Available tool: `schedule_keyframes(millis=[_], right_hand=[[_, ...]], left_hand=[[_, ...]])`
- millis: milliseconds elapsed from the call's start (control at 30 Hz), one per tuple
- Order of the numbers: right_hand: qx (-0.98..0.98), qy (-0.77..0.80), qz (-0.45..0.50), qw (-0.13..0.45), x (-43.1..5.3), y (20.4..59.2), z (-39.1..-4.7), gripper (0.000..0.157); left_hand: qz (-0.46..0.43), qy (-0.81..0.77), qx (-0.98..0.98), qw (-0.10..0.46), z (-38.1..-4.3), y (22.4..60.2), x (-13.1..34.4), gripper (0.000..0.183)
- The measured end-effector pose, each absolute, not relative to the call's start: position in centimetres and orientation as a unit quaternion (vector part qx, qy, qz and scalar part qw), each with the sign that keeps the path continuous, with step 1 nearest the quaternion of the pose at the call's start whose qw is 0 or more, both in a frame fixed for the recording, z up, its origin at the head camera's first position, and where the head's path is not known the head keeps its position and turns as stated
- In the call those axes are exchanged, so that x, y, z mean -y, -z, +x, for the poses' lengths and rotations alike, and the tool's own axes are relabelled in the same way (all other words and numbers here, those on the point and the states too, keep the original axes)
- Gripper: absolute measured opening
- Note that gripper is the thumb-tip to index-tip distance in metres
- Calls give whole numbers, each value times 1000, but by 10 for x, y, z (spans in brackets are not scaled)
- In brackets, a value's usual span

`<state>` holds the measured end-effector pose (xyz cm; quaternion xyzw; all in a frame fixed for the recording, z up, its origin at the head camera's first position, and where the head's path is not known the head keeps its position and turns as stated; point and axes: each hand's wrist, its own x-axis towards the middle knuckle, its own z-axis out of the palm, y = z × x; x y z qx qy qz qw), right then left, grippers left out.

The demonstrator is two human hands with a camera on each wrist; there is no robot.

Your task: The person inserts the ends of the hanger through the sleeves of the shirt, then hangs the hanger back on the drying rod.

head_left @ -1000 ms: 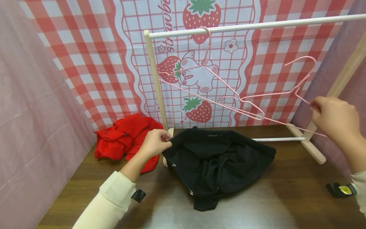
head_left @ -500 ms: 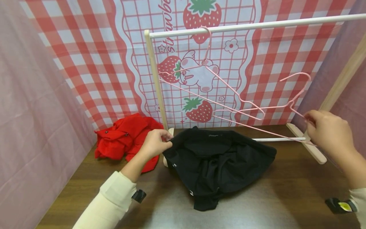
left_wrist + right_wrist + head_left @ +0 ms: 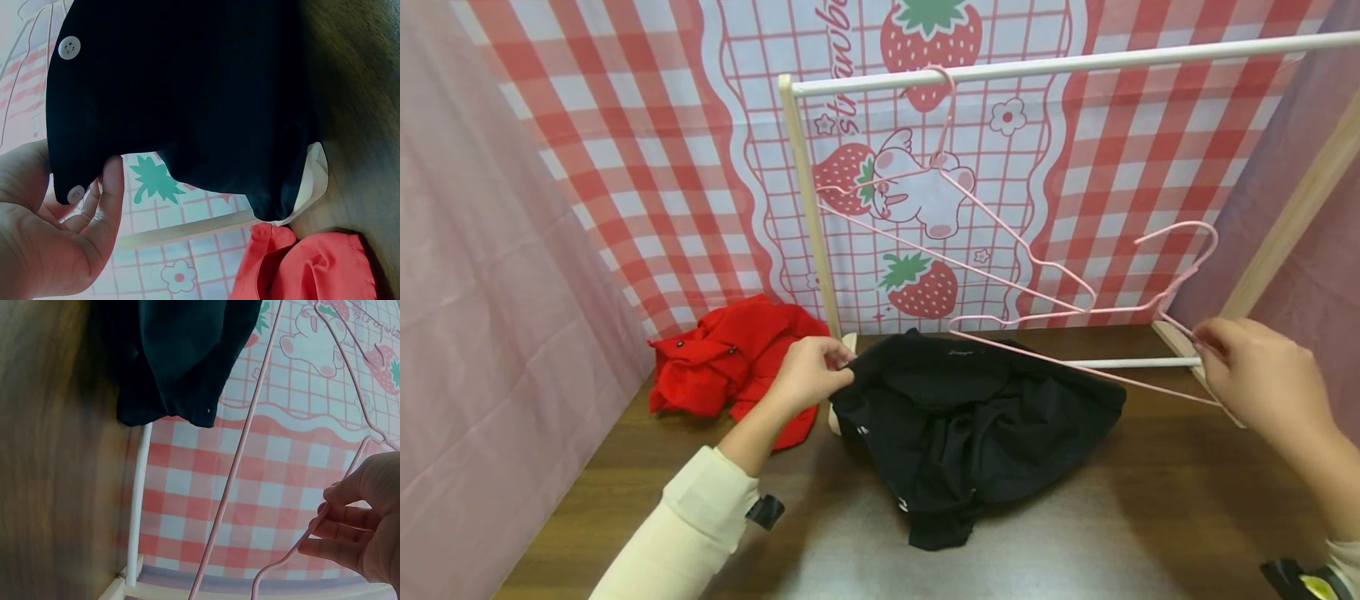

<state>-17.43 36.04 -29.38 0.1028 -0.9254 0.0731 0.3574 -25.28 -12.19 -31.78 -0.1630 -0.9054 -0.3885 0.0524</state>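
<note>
A black garment [image 3: 1037, 442] with white buttons and a small label inside its upper edge stands partly propped and bunched on the table. My left hand [image 3: 808, 371] pinches its upper left corner, near a white button [image 3: 75, 194] in the left wrist view. On the right, my right hand [image 3: 1262, 371] holds a pink wire hanger [image 3: 1120, 311] by one shoulder, thumb against fingers in the right wrist view. The hanger's hook points up and its far end reaches over the garment's back edge. Whether hanger and cloth touch cannot be told.
A rack with a white top rail [image 3: 1075, 65] and wooden posts [image 3: 808, 208] stands behind. Another pink hanger [image 3: 992, 218] hangs from the rail. Crumpled red clothing [image 3: 722, 358] lies at the left on the wooden table [image 3: 1075, 550]. A checked strawberry cloth [image 3: 1120, 167] forms the backdrop.
My right hand has lowered the pink hanger and brought it slightly left, so its far end now overlaps the black garment's top edge in view. The left hand has stayed nearly still.
</note>
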Motion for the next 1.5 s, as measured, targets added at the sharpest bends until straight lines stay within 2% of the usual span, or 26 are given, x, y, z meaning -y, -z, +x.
schedule_keyframes(millis=[500,633,867,1167,1500], right_hand=[[902,-63,167,394,-329,304,-161,23],[900,-53,196,385,-316,305,-156,26],[886,-50,269,376,-294,311,-158,20],[898,-71,283,330,-266,318,-164,22],[899,-87,289,318,-236,317,-169,27]], left_hand=[[-167,389,902,79,-246,311,116,14],[-158,398,900,82,-242,307,112,13],[-154,421,889,89,-236,304,106,13],[-167,423,883,115,-226,306,95,10],[-257,305,897,193,-206,315,72,11]])
